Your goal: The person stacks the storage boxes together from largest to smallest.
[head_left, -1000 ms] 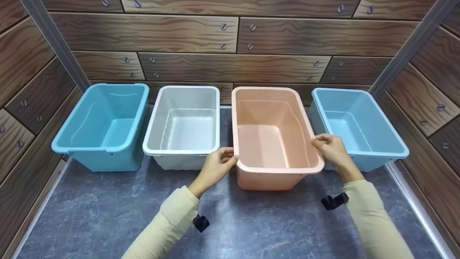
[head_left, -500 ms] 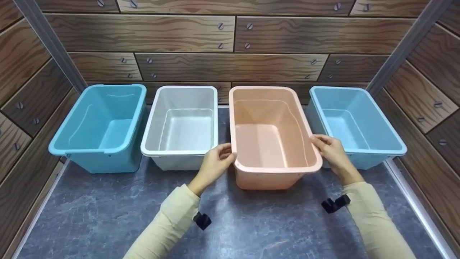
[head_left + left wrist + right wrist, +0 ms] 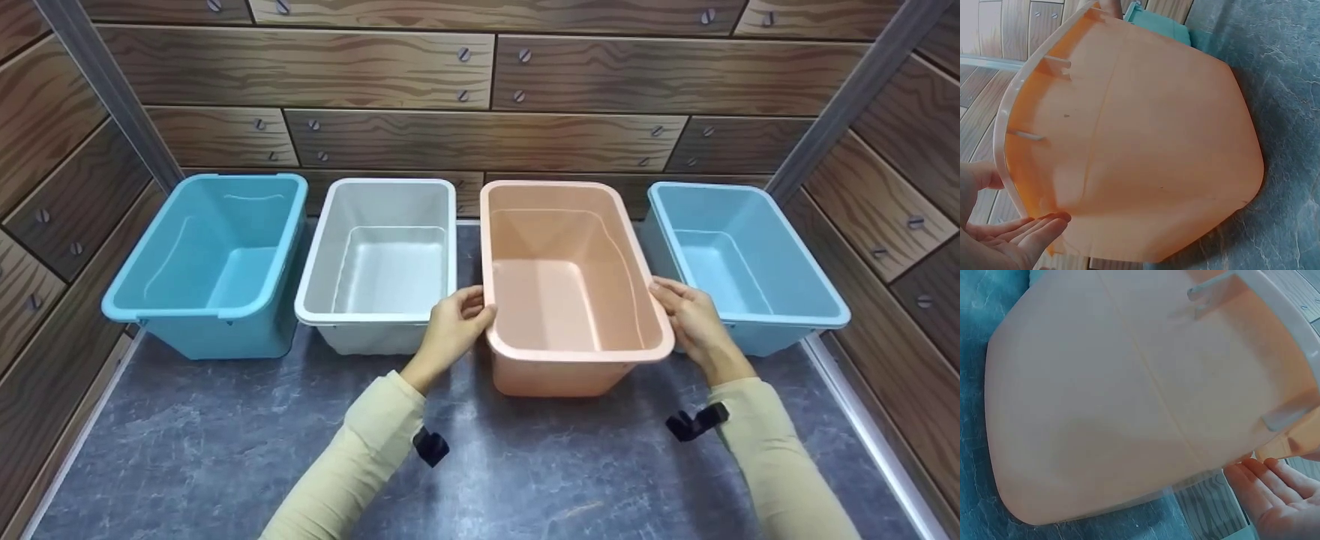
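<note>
A peach-coloured plastic storage bin (image 3: 581,356) stands third from the left in a row of bins, its inside bare. My left hand (image 3: 450,326) holds its left rim near the front corner, thumb over the edge and fingers beneath. On the opposite side, my right hand (image 3: 694,322) grips the right rim, partly over the gap to the light blue bin (image 3: 795,311). From the left wrist, the bin's outer wall (image 3: 1157,135) fills the view, the left hand (image 3: 1016,236) at its lip. In the right wrist view, fingers of the right hand (image 3: 1280,495) reach under the lip.
Close by on the left is a pale grey bin (image 3: 375,319), then a turquoise bin (image 3: 195,311). All stand on a dark marbled surface (image 3: 510,480). Wood-patterned panels (image 3: 480,75) enclose the back and sides, with metal strips in the corners.
The left hand has slid slightly farther back along the bin's left rim. The right hand has barely shifted, and the bin stays in place.
</note>
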`<action>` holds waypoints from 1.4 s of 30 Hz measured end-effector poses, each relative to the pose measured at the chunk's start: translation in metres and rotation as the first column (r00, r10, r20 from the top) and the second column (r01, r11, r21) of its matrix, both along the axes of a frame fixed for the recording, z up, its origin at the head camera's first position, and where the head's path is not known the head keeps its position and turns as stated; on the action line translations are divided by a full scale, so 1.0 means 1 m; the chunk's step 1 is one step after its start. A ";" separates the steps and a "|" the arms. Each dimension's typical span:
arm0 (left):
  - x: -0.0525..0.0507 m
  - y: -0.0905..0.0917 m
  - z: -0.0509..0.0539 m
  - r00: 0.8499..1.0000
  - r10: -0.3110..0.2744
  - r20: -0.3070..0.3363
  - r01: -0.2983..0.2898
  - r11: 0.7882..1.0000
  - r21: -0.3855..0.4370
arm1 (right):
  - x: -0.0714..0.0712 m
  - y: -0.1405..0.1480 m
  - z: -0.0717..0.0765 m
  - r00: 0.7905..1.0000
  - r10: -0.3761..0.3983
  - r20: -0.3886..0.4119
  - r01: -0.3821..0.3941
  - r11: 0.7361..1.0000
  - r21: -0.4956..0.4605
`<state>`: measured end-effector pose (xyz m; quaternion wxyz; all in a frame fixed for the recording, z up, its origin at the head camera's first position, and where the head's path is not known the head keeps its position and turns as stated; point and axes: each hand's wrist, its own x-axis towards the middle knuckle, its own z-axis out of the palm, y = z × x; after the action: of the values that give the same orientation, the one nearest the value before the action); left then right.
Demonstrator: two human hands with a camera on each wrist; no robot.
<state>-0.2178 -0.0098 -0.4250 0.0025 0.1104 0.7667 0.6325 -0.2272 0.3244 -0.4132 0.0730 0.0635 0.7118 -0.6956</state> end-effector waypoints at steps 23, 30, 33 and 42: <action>0.002 -0.004 0.003 1.000 0.002 -0.017 -0.002 1.000 -0.015 | 0.004 -0.005 -0.002 1.000 0.006 0.013 -0.005 0.999 -0.041; 0.003 -0.006 0.002 1.000 0.007 0.003 -0.007 1.000 -0.009 | 0.007 -0.006 -0.002 1.000 0.004 0.019 -0.003 0.999 -0.051; 0.005 -0.008 0.002 1.000 0.007 0.007 -0.007 1.000 -0.013 | 0.009 -0.007 -0.002 1.000 0.012 0.019 -0.011 0.998 -0.060; 0.008 -0.014 0.002 1.000 0.011 0.021 -0.011 1.000 -0.002 | 0.011 -0.012 -0.002 1.000 0.013 -0.004 -0.013 0.999 -0.033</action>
<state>-0.2094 -0.0242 -0.4235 0.0073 0.0993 0.7678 0.6329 -0.2166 0.3122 -0.4150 0.0773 0.0562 0.7009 -0.7069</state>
